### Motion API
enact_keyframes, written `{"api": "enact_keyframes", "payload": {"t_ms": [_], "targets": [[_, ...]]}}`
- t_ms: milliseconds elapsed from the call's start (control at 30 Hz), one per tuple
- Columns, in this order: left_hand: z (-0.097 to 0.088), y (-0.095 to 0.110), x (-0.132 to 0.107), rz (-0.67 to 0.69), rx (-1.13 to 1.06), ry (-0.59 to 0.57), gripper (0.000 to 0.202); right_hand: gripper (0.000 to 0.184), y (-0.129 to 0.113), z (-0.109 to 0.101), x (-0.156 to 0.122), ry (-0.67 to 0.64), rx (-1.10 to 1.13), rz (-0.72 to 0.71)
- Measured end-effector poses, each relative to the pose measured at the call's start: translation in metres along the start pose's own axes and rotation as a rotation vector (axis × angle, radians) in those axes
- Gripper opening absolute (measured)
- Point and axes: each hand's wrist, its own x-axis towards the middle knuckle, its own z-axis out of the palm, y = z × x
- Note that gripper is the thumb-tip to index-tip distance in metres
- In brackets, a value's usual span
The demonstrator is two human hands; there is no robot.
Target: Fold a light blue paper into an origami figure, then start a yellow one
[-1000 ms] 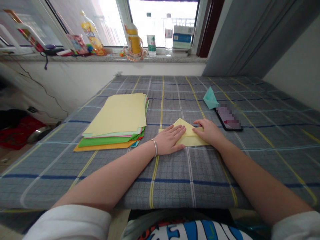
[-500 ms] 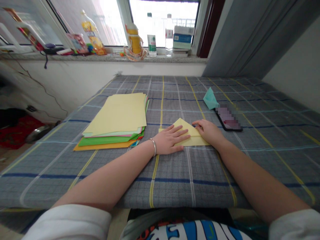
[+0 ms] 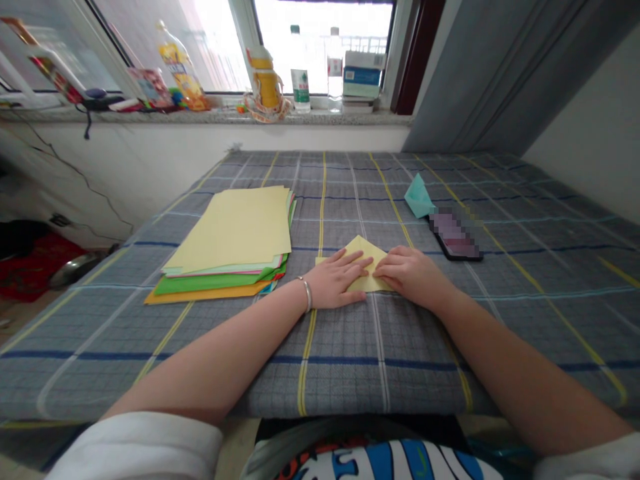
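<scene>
From the head camera, the person's left hand (image 3: 337, 281) and right hand (image 3: 411, 275) rest on a folded sheet of yellow paper (image 3: 367, 248) lying on a grey checked cloth (image 3: 350, 380), just right of the middle. The right hand has slid left since a moment ago, and its fingers now sit almost against those of the left hand, covering more of the paper's right side. Neither hand is clenched: the fingers are spread or gently curved, pressing down on the paper without pinching it. The paper's pointed tip shows on the far side of the hands, and a narrow corner sticks out to the left beneath the left hand, which wears a silver bangle (image 3: 305, 295) at the wrist.

Well to the left lies a stack of coloured paper (image 3: 230, 227), pale yellow on top, with green and orange sheets showing beneath. To the far right, a small teal folded paper (image 3: 417, 197) sits just beside a smartphone (image 3: 454, 233), its screen blurred. Beyond the cloth, a stone windowsill (image 3: 210, 117) holds two plastic bottles (image 3: 300, 70) and other clutter.
</scene>
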Motion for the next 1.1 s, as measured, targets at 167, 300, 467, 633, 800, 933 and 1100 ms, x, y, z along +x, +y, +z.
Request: {"api": "enact_keyframes", "payload": {"t_ms": [167, 300, 467, 633, 800, 933, 1100], "targets": [[0.001, -0.001, -0.001, 0.007, 0.004, 0.005, 0.057, 0.028, -0.002, 0.0, 0.001, -0.023, -0.038, -0.029], [-0.001, -0.001, -0.001, 0.007, 0.01, 0.008, 0.051, 0.029, -0.004, -0.003, 0.003, -0.06, -0.118, -0.025], [-0.001, -0.002, -0.001, 0.01, 0.007, 0.005, 0.049, 0.027, -0.001, -0.01, 0.002, -0.094, -0.141, -0.046], [-0.001, -0.002, -0.002, 0.014, 0.017, 0.005, 0.05, 0.027, 0.005, -0.012, -0.003, -0.089, -0.108, 0.008], [-0.001, -0.001, -0.002, 0.017, 0.025, 0.008, 0.05, 0.026, 0.008, -0.016, -0.005, -0.085, -0.085, 0.027], [-0.001, -0.002, -0.002, 0.017, 0.024, 0.016, 0.05, 0.024, 0.009, -0.018, -0.007, -0.065, -0.039, 0.062], [0.0, -0.002, -0.002, 0.021, 0.019, 0.019, 0.05, 0.024, 0.011, -0.02, -0.01, -0.097, -0.101, 0.074]]}}
